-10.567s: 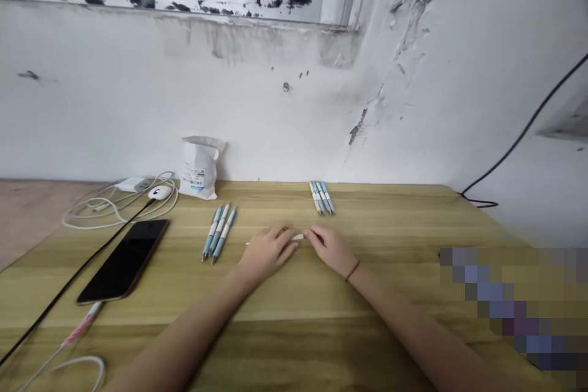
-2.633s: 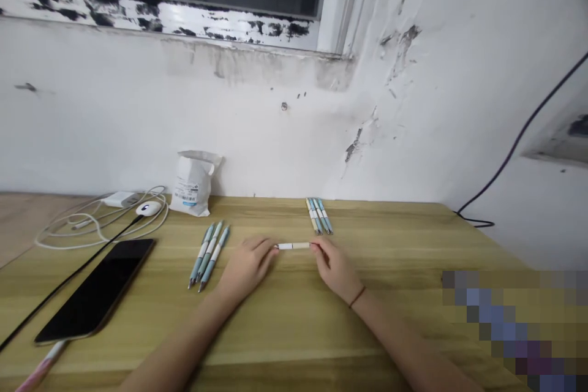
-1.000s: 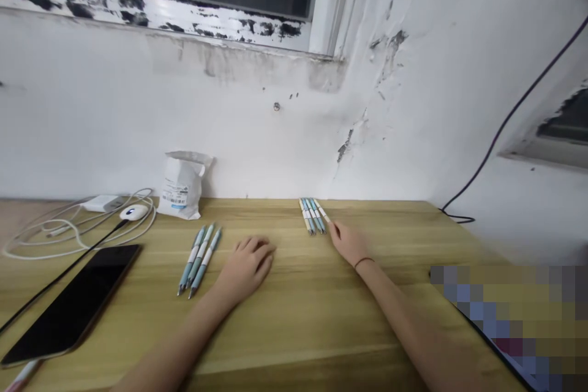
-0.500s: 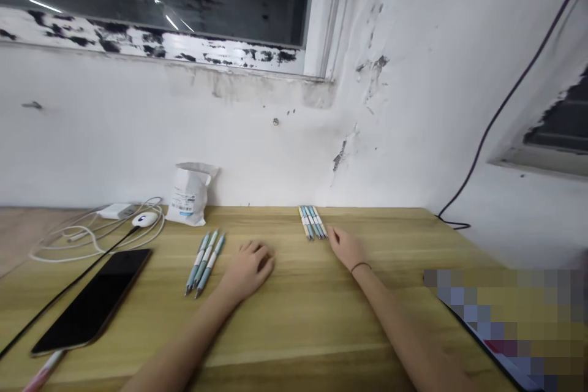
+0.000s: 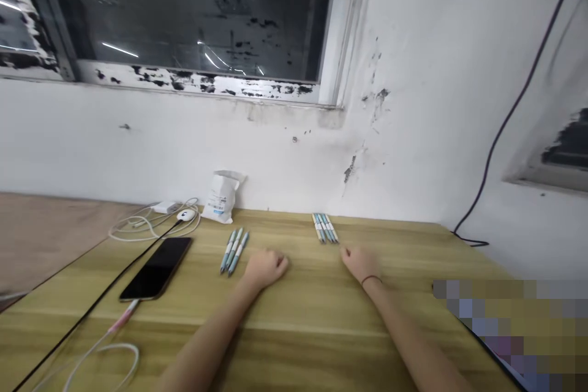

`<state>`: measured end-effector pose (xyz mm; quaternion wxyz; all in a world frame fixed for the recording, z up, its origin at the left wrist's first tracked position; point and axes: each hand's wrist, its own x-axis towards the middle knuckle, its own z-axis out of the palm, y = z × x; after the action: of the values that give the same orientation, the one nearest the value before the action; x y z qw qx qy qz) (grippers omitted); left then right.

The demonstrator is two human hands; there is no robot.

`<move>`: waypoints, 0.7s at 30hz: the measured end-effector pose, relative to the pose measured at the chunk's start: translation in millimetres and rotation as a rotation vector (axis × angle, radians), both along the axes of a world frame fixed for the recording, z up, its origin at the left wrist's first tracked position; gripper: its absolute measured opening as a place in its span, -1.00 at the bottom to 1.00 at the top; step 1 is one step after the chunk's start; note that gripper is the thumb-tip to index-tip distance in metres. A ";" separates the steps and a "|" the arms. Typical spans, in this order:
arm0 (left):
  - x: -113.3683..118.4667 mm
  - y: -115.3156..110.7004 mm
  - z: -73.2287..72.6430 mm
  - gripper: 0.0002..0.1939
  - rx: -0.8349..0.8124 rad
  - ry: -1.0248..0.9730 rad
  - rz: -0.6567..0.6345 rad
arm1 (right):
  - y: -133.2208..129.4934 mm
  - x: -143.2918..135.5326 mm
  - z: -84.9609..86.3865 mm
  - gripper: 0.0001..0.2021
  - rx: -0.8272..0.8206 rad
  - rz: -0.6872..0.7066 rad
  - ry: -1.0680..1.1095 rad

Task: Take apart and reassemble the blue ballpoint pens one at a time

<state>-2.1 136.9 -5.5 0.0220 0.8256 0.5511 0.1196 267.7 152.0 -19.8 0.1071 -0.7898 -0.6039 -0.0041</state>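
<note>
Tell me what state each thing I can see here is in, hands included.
Left pens: three, lying side by side.
Right pens: lying in a neat row.
Left hand: loosely curled.
Right hand: curled, nothing visible in it.
Phone: screen dark, pink-sleeved cable plugged in.
White packet: standing upright.
White cord: loosely coiled.

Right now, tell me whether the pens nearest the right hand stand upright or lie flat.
Lying flat: the pens rest side by side, lengthwise on the table, near the right hand.

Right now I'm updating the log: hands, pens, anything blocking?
Left hand loosely curled, no pen visible. Right hand near row of slim blue, white and cream pens. Nothing seen between.
</note>
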 end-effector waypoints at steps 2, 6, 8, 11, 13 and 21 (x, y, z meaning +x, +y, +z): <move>1.2 -2.1 1.1 -0.59 -0.003 0.006 0.033 | -9.0 -1.6 1.2 -0.57 -0.005 0.000 0.002; 3.0 -7.0 0.0 -0.56 -0.015 0.013 0.119 | -22.8 -4.8 3.5 -0.58 -0.026 0.004 0.009; 3.8 -10.0 -1.2 -0.56 -0.019 0.013 0.167 | -26.1 -5.8 4.5 -0.58 -0.037 0.002 0.011; 5.3 -14.6 -2.5 -0.54 -0.014 0.002 0.234 | -28.9 -6.2 5.5 -0.59 -0.043 -0.002 0.013; 6.3 -17.2 -2.4 -0.54 -0.012 -0.010 0.272 | -31.3 -5.5 5.8 -0.59 -0.046 0.004 0.016; 9.8 -29.8 5.4 -0.56 -0.046 -0.037 0.339 | -46.4 -4.4 5.7 -0.56 -0.051 -0.011 0.030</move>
<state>7.7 107.1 -0.1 0.0307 0.7177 0.6846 0.1240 263.3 105.6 -14.0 0.0960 -0.7956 -0.5977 0.0226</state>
